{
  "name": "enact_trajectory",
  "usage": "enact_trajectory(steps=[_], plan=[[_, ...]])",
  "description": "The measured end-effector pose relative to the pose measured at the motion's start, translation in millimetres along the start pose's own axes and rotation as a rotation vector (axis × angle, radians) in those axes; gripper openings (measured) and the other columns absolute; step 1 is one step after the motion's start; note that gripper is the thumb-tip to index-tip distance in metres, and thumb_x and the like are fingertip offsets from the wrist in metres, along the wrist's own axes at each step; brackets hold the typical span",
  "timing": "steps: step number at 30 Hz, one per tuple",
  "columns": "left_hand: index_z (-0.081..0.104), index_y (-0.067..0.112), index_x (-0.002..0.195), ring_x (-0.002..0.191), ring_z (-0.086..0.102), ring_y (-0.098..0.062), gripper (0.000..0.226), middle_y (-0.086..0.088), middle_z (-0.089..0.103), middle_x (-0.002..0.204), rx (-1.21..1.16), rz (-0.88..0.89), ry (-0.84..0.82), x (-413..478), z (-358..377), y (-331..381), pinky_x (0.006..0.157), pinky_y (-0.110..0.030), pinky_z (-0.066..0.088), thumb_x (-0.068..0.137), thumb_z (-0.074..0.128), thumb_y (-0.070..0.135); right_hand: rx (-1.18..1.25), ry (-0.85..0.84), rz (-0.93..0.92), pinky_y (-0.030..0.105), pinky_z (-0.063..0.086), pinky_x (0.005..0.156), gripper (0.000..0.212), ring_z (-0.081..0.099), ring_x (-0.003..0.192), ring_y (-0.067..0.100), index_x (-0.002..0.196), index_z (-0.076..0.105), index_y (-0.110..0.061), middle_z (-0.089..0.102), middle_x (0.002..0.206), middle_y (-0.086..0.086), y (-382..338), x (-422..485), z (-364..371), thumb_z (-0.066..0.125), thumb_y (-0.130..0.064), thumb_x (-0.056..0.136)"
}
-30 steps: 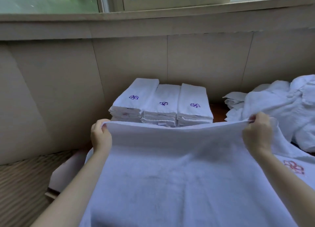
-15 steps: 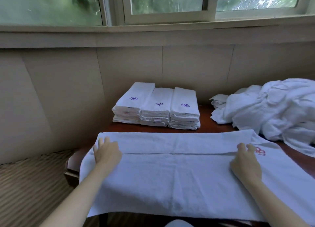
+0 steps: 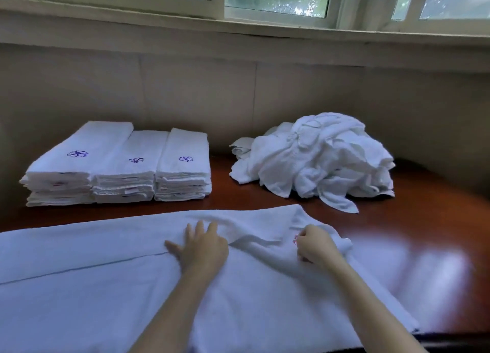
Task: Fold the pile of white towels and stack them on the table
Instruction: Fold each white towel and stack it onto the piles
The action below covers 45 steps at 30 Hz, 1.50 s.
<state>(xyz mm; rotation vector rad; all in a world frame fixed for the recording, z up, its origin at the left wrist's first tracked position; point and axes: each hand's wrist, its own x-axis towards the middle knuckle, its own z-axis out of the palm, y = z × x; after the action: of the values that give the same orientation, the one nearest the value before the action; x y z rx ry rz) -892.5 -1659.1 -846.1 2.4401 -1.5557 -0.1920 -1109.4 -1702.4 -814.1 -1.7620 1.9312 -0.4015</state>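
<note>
A white towel point(image 3: 92, 286) lies spread across the near part of the dark wooden table point(image 3: 413, 236), its far edge folded over toward me. My left hand point(image 3: 200, 249) presses flat on the towel near its middle, fingers spread. My right hand point(image 3: 315, 244) pinches the towel's right end by a red embroidered mark and lifts it a little, so the cloth is bunched there. Three stacks of folded white towels point(image 3: 119, 167) with purple marks stand side by side at the back left. A crumpled pile of unfolded white towels point(image 3: 318, 159) sits at the back right.
A beige panelled wall point(image 3: 196, 92) runs close behind the table under a window sill point(image 3: 265, 31). Bare polished wood shows to the right of the spread towel and between the stacks and the pile.
The towel was laid down from a held-up position. Since then my left hand slid right to the towel's middle, and my right hand took hold of the right end. The view shifted right.
</note>
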Motion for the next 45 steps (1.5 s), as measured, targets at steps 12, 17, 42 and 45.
enact_trajectory(steps=[12, 17, 42, 45], plan=[[0.056, 0.033, 0.122, 0.119, 0.048, -0.017, 0.03, 0.007, 0.054, 0.125, 0.023, 0.362, 0.22, 5, 3, 15, 0.101, -0.039, 0.03, 0.097, 0.04, 0.035, 0.529, 0.037, 0.18, 0.019, 0.027, 0.039, 0.014, 0.034, 0.046, 0.014, 0.072, 0.049, -0.011, 0.043, 0.061, 0.007, -10, 108, -16, 0.06, -0.005, 0.077], [0.071, 0.005, 0.075, 0.051, 0.059, -0.03, 0.007, -0.008, 0.062, 0.061, -0.193, 0.531, 0.547, 0, -10, 18, 0.055, -0.036, 0.049, 0.075, 0.076, 0.0, 0.817, 0.006, 0.207, 0.023, 0.045, 0.041, 0.02, 0.056, 0.045, 0.019, 0.099, 0.053, 0.001, 0.065, 0.069, 0.015, -17, 111, -19, 0.039, -0.013, 0.096], [0.049, 0.041, 0.118, 0.102, 0.05, -0.008, 0.026, 0.016, 0.042, 0.099, -0.018, 0.796, -0.134, -44, -21, 19, 0.069, -0.025, 0.034, 0.091, 0.049, 0.04, -0.466, 0.11, 0.162, 0.038, 0.044, 0.094, 0.04, 0.046, 0.123, 0.032, 0.131, 0.047, -0.008, 0.044, 0.136, 0.014, 20, 79, -53, 0.048, -0.014, 0.091], [0.043, 0.035, 0.127, 0.111, 0.044, -0.017, 0.044, 0.006, 0.041, 0.115, 0.097, 0.683, -0.071, -39, -21, 18, 0.069, -0.027, 0.037, 0.087, 0.045, 0.018, -0.58, 0.281, -0.083, 0.04, 0.038, 0.099, 0.038, 0.043, 0.125, 0.036, 0.13, 0.045, -0.01, 0.044, 0.135, 0.015, 0, 54, -34, 0.047, -0.022, 0.094]])
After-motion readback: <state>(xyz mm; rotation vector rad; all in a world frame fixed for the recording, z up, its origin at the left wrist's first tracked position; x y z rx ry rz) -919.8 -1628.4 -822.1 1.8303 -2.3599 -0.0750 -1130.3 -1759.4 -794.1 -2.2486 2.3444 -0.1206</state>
